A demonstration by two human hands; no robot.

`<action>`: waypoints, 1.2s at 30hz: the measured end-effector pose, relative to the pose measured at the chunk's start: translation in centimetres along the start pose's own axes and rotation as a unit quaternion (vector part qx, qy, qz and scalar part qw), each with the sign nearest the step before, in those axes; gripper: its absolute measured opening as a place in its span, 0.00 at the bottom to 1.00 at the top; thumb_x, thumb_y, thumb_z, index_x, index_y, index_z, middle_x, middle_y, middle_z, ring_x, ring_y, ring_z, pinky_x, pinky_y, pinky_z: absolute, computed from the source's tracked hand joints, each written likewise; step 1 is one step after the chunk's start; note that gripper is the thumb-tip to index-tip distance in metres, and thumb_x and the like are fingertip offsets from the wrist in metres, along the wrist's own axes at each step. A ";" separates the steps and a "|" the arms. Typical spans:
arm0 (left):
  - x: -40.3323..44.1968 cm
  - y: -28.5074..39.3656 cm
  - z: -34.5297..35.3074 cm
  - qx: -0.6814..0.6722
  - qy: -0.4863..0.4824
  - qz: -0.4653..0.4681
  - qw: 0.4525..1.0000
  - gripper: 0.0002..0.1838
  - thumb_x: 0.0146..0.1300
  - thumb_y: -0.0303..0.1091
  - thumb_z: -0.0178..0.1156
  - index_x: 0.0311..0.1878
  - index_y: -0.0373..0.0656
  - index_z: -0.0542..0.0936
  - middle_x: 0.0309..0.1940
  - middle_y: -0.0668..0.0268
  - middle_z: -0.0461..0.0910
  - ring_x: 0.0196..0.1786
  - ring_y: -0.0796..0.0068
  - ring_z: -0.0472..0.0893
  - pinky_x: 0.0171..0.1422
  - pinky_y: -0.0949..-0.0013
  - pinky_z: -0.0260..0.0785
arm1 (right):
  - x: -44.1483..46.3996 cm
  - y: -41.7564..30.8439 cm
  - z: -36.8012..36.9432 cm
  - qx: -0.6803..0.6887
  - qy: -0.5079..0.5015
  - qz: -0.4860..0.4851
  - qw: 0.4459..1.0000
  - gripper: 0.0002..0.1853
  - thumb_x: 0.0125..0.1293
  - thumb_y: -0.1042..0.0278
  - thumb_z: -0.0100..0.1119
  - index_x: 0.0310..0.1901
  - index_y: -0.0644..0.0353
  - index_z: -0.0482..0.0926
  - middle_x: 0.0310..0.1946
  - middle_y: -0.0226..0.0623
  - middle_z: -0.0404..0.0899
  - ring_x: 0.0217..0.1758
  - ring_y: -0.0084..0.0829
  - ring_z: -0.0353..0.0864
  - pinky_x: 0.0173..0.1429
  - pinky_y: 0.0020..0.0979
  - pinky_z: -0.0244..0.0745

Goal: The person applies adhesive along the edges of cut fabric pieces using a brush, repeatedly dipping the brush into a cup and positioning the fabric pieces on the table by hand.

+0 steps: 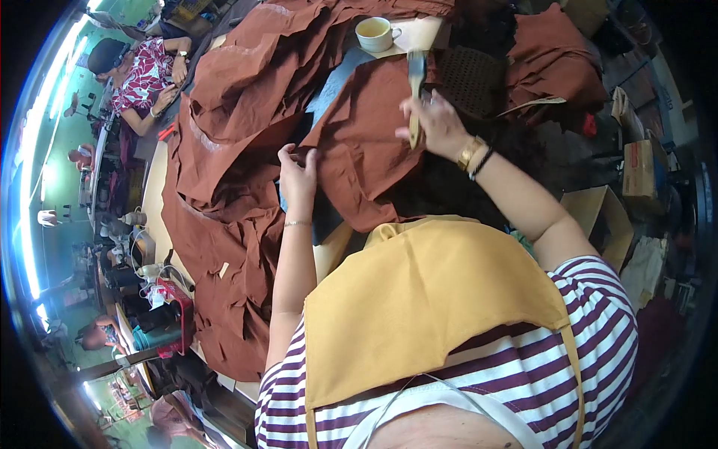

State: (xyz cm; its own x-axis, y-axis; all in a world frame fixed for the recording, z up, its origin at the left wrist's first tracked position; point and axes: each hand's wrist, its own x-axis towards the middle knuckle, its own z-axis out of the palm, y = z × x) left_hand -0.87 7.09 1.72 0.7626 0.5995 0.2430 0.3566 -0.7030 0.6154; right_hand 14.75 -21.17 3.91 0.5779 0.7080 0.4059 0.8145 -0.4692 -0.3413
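My right hand (437, 127) grips the wooden handle of a flat brush (416, 90), its bristle end pointing away from me. Beneath it lies a reddish-brown leather-like piece (366, 135). At that piece's left edge is my left hand (298, 173), fingers curled near the edge; whether they pinch it is unclear. A light cup (375, 35) with yellowish contents stands beyond the brush, on a pale surface. Large crumpled reddish-brown sheets (239, 97) are heaped to the left of my left hand.
Another person (142, 71) in a patterned top sits at the upper left. More brown material (553, 60) lies at the upper right, with a cardboard box (645, 176) below it. A red basket (176, 318) is at the lower left.
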 end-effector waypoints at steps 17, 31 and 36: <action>-2.6 1.7 -2.8 0.143 0.019 0.153 0.978 0.27 0.64 0.46 0.63 0.65 0.49 0.72 0.64 0.55 0.68 0.66 0.48 0.67 0.67 0.48 0.61 | -1.4 0.5 0.7 0.008 -0.052 0.038 0.998 0.19 0.63 0.52 0.66 0.47 0.51 0.72 0.38 0.30 0.81 0.43 0.39 0.83 0.64 0.55 0.68; -0.6 4.5 5.6 0.181 -0.129 0.090 0.971 0.49 0.58 0.74 0.52 0.75 0.53 0.59 0.78 0.52 0.48 0.79 0.46 0.46 0.74 0.29 0.38 | -3.4 5.3 0.4 0.376 0.299 0.195 0.855 0.17 0.68 0.64 0.64 0.47 0.56 0.64 0.44 0.41 0.78 0.49 0.26 0.77 0.57 0.32 0.73; -3.8 7.2 4.7 0.199 -0.187 0.118 0.955 0.53 0.53 0.76 0.55 0.76 0.54 0.57 0.79 0.53 0.46 0.80 0.49 0.43 0.74 0.30 0.36 | -6.6 5.2 2.1 0.424 0.331 0.345 0.769 0.14 0.72 0.61 0.58 0.43 0.57 0.64 0.43 0.41 0.83 0.46 0.24 0.80 0.56 0.32 0.73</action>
State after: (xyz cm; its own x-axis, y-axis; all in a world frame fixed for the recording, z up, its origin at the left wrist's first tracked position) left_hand 1.31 -2.08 1.69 0.9597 0.2810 0.0085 0.2720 -0.9357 0.2245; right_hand 15.05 -27.13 -2.29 0.9856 -0.1116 0.1271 0.1382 0.0984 -0.9855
